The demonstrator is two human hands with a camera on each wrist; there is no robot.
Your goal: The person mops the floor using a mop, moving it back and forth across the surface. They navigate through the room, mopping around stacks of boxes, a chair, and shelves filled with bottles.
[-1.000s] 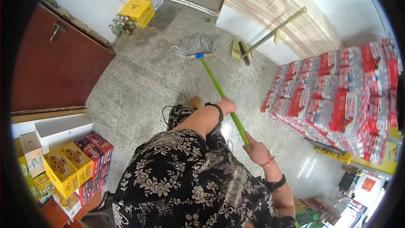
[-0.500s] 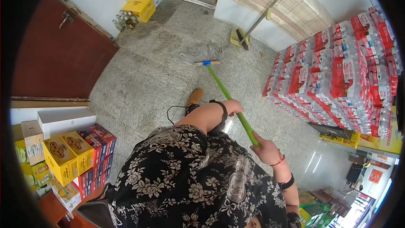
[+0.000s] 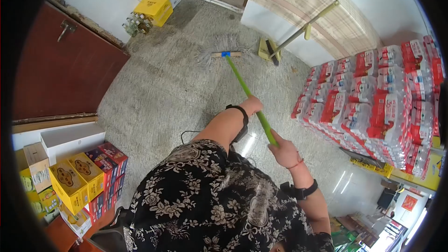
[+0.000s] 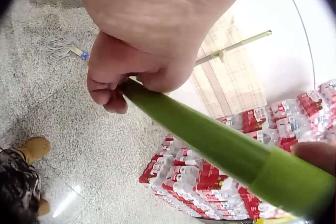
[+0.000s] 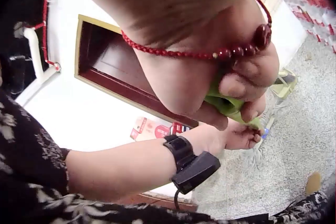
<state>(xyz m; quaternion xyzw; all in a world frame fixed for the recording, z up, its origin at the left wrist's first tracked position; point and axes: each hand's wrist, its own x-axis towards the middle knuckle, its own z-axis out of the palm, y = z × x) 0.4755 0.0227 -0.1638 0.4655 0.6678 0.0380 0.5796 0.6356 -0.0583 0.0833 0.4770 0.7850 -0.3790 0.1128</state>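
Note:
A string mop point(image 3: 225, 43) with grey strands lies spread on the floor ahead, its wooden bar and blue clamp nearest me. Its green handle point(image 3: 239, 78) slants back toward my body. My left hand point(image 3: 252, 105) grips this handle partway down, the fingers curled round it in the left wrist view. Higher up, close to the handle's top end, my right hand point(image 3: 285, 153) holds on, wearing a red beaded bracelet point(image 5: 226, 53). In the right wrist view the hollow green end shows between its fingers, with the left hand point(image 5: 242, 137) beyond.
Right of the mop stand a yellow dustpan point(image 3: 265, 49) and a long-handled brush point(image 3: 303, 30) by the wall. Stacked red-labelled bottle packs point(image 3: 359, 93) fill the right side. Boxes point(image 3: 77, 177) are piled at lower left, below a brown door point(image 3: 60, 70). Glass bottles point(image 3: 136, 24) stand at the back left.
The mop head came nearer to my body, then moved away again across the floor, and its strands now fan out wider. Both hands have kept their hold on the handle. The view shifted slightly.

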